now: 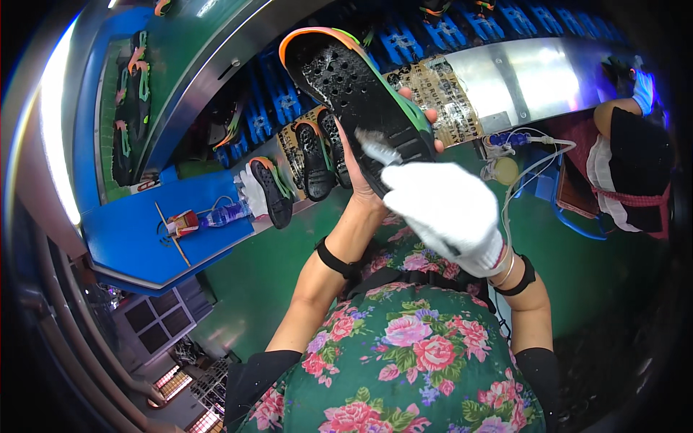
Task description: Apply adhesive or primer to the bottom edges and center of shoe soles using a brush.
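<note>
A black shoe sole (350,101) with an orange and green rim is held up in front of me, its holed inner face toward me. My bare left hand (359,177) grips it from below, thumb along the near edge and fingertips showing past the right edge. In a white knit glove, my right hand (444,209) is closed round a small brush (378,149) with a clear or whitish handle. The bristles touch the sole's inner face around its middle, where whitish wet-looking streaks show. The gloved fingers partly hide the brush handle and the sole's near end.
More soles (315,162) lean at the bench edge, and another sole (272,193) sits by the blue table (130,245). A plastic bottle (226,213) and red box (183,222) lie there. Blue clamps (401,42) line the far side. A co-worker's gloved hand (642,92) is at right.
</note>
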Demonstrator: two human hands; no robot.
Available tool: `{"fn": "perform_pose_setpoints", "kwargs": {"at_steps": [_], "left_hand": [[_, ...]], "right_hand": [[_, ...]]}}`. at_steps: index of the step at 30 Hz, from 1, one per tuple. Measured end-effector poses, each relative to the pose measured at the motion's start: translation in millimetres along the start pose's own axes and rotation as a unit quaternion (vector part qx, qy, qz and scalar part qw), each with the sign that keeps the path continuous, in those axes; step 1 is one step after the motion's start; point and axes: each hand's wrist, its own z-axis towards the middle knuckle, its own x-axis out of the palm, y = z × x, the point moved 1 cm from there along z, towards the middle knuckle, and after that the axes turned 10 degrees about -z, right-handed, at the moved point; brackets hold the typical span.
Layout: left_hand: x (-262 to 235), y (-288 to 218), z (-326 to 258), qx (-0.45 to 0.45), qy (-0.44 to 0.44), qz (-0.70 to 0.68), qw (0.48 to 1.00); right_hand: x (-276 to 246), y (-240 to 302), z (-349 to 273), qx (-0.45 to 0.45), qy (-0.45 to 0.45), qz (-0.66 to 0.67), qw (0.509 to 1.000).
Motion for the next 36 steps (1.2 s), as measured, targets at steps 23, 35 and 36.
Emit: {"fn": "perform_pose_setpoints", "kwargs": {"at_steps": [23,35,36], "left_hand": [[-12,-35,1,-0.057,-0.036,0.0,0.998],[-8,-45,-3,-0.053,-0.043,0.054,0.996],[-9,-45,-2,-0.056,-0.026,0.074,0.995]], "right_hand": [[-2,-12,-6,0.034,0.008,0.209,0.977],[-1,-24,-4,0.039,-0.001,0.162,0.986],[-1,-26,-5,0.05,-0.005,0.094,0.994]]}}
